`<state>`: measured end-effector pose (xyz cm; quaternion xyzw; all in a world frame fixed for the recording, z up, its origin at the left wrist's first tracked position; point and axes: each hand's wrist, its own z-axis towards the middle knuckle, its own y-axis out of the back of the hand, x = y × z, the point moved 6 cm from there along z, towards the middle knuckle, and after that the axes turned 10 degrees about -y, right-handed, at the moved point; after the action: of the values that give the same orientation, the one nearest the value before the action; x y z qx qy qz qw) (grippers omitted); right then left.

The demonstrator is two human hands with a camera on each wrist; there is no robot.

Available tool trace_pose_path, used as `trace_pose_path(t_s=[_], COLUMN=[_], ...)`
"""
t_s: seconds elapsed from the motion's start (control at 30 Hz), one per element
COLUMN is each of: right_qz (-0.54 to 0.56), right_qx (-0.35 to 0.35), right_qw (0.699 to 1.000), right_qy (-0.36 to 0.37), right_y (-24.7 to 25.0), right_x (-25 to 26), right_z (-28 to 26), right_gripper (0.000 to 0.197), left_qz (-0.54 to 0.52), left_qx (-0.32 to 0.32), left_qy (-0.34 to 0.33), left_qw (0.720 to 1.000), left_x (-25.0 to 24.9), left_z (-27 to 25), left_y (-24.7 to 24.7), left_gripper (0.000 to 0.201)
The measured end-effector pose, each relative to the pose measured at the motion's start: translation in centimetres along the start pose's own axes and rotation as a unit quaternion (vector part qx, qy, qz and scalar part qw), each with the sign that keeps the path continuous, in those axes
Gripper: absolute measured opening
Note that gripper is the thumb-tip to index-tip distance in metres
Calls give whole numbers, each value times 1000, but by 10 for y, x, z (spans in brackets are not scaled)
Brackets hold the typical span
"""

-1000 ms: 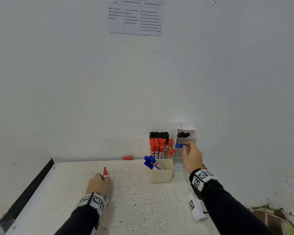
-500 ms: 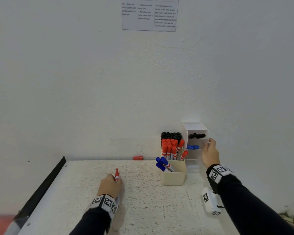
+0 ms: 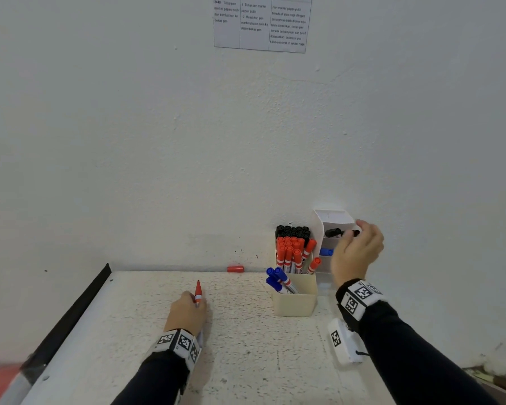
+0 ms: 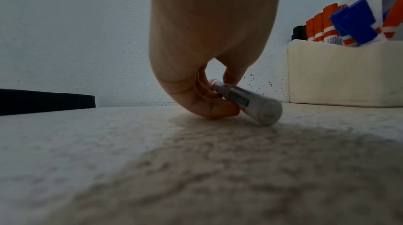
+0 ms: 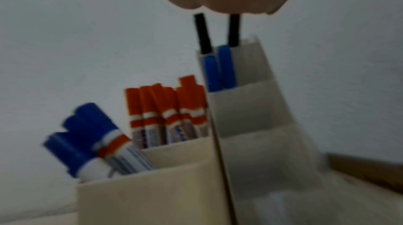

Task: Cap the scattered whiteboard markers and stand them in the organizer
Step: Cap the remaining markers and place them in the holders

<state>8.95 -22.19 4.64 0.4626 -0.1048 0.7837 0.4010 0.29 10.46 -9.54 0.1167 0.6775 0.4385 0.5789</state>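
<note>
My left hand (image 3: 192, 305) rests on the speckled white table (image 3: 246, 346) and grips an uncapped red marker (image 3: 198, 292), tip pointing toward the wall; the left wrist view shows its white barrel (image 4: 250, 103) pinched low over the table. A loose red cap (image 3: 235, 269) lies against the wall. The beige organizer (image 3: 295, 302) holds several capped red, black and blue markers. Beside it my right hand (image 3: 354, 230) is up at the top shelf of the white tiered holder (image 3: 332, 217), fingers curled on a black cap (image 3: 355, 232). Blue caps (image 3: 325, 252) lie one shelf lower.
A black strip (image 3: 79, 308) runs along the table's left edge. A printed sheet (image 3: 260, 24) hangs on the wall above. Blurred clutter (image 3: 491, 378) shows at the lower right. Bare tabletop lies between my hands.
My right hand has risen from the blue-cap shelf to the top shelf with the black caps. The left hand has kept still with the red marker.
</note>
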Motion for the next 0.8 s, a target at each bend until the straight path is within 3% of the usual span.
trace_pose_path(t_s=[0.1, 0.17, 0.27, 0.37, 0.43, 0.6, 0.8], right_qz=[58, 94, 101, -2, -88, -245, -306], right_qx=[39, 124, 324, 487, 555, 582, 556], right_qw=[988, 973, 933, 872, 827, 774, 773], right_qy=[136, 170, 118, 48, 4, -31, -29], right_y=[-14, -32, -74, -123, -149, -188, -194], right_x=[57, 87, 112, 105, 85, 33, 3], right_z=[-25, -47, -87, -133, -159, -179, -176], right_gripper=[21, 16, 17, 28, 36, 55, 65], left_qz=[-2, -4, -1, 14, 21, 47, 42], left_qx=[-11, -15, -21, -24, -34, -33, 8], left_qy=[-10, -15, -15, -13, -13, -15, -2], left_qw=[1000, 1000, 1000, 1000, 999, 998, 999], left_x=[-4, -5, -5, -5, -5, -6, 3], left_z=[0, -1, -1, 0, -1, -4, 0], left_y=[2, 4, 4, 3, 4, 7, -3], left_gripper=[32, 33, 35, 37, 37, 32, 39])
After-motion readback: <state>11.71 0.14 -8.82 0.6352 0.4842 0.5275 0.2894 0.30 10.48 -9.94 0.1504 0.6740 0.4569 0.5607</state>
